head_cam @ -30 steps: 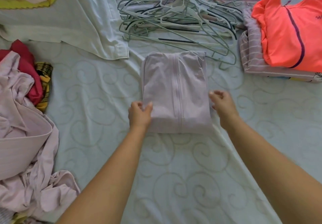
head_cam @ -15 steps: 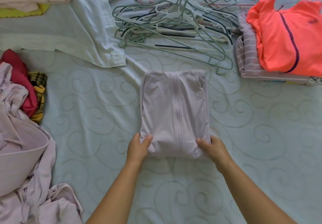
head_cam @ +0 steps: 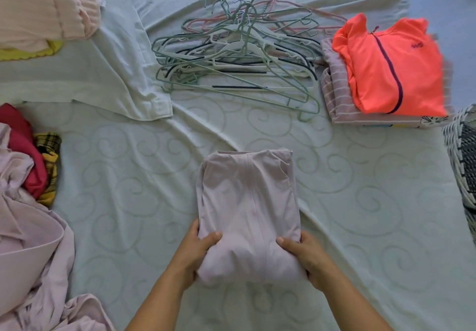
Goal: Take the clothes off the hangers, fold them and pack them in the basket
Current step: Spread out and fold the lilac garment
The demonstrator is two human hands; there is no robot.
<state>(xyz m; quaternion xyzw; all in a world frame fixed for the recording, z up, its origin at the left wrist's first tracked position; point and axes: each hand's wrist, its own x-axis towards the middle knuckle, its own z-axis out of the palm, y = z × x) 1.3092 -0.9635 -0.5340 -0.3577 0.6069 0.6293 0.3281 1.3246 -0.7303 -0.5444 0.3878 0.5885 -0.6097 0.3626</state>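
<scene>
A folded pale lilac zip garment (head_cam: 247, 201) lies in the middle of the bed, its near end lifted. My left hand (head_cam: 195, 250) grips its near left corner, thumb on top. My right hand (head_cam: 306, 256) grips its near right corner the same way. A pile of empty hangers (head_cam: 237, 57) lies at the back centre. A woven black-and-white basket (head_cam: 463, 160) shows at the right edge. A folded orange zip top (head_cam: 386, 65) sits on a striped folded garment (head_cam: 334, 98) at the back right.
Unfolded lilac, red and plaid yellow clothes (head_cam: 28, 201) are heaped at the left. A pink ribbed garment (head_cam: 46, 5) lies on a yellow one at the back left, beside a white cloth (head_cam: 121, 54). The pale green bedspread (head_cam: 128, 176) covers the bed.
Both hands slid from the sides of the folded lilac garment to its near corners and took hold; the garment has come closer to me and its near end is raised. The basket has come into view.
</scene>
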